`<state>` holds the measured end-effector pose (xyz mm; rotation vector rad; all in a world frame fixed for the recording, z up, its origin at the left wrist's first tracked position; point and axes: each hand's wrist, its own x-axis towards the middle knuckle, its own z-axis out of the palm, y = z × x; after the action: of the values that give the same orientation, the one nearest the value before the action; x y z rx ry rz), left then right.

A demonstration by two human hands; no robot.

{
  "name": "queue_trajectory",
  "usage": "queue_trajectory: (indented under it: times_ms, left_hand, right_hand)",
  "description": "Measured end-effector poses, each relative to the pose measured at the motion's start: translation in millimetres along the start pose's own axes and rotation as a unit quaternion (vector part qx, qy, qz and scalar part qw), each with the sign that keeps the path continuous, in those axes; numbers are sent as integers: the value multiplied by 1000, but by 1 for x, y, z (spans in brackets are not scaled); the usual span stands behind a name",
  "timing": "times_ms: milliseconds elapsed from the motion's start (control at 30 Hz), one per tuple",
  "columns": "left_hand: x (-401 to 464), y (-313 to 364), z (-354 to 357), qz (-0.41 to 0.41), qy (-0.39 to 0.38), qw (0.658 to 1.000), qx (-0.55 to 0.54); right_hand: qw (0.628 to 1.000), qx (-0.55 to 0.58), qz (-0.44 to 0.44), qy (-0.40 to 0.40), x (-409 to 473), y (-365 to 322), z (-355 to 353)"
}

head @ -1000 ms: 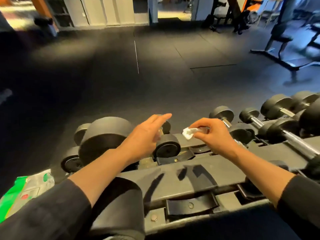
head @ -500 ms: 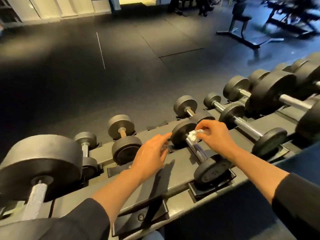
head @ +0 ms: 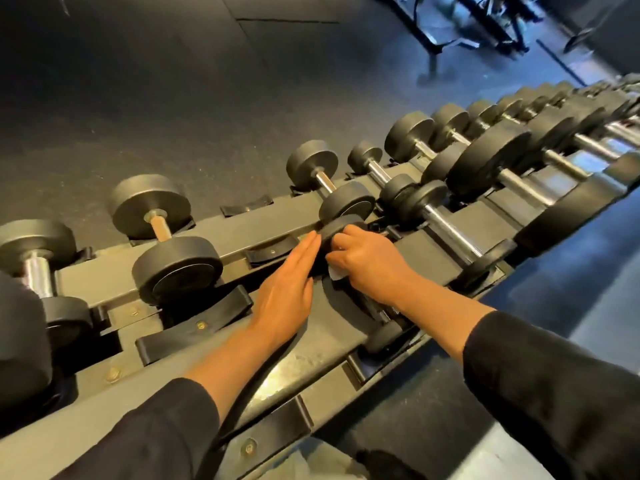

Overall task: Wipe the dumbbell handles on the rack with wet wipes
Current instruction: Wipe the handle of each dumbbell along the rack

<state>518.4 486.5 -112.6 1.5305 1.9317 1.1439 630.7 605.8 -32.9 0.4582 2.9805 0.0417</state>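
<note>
A long grey dumbbell rack (head: 263,230) runs from lower left to upper right, carrying black dumbbells with chrome handles. My right hand (head: 370,263) grips the handle of a small dumbbell (head: 382,336) on the near rail, with a white wet wipe (head: 335,273) wrapped under its fingers. The handle is mostly hidden by that hand. My left hand (head: 289,296) lies flat with straight fingers on the rack beside it, fingertips touching the dumbbell's far head (head: 334,228).
More dumbbells sit to the left (head: 176,268) and right (head: 446,230), growing larger toward the far right. Several saddles on the near rail (head: 194,327) hold nothing. Dark rubber floor lies beyond the rack, with a bench frame (head: 450,26) at top right.
The view has swung right and closer along the rack. My right hand has slid the wipe down and closed round the small dumbbell's handle; my left hand has flattened against its far head.
</note>
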Motion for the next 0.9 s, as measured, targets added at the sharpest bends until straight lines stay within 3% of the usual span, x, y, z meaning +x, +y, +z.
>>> queue_trajectory:
  times_ms: [167,433,600,700,767,900]
  left_hand:
    - [3,-5,5,-13,13,1000,-25]
    - [4,9,14,-36,-16,995,-95]
    - [13,16,9,-52,-64,992,-91]
    - [15,15,7,-56,-79,991,-88]
    - [13,15,6,-53,-77,992,-82]
    - [12,13,7,-44,-62,994,-84]
  right_hand:
    - [997,-50,-20,-55,-6,6,0]
    - [989,-17,19,-148,-17,-5,-5]
    - [966,32,141,-212,-37,1,-15]
    - [954,34,164,-248,-37,-1,-22]
    - [959,40,171,-222,-37,-2,-23]
    - [972,78,215,-57,-24,6,-15]
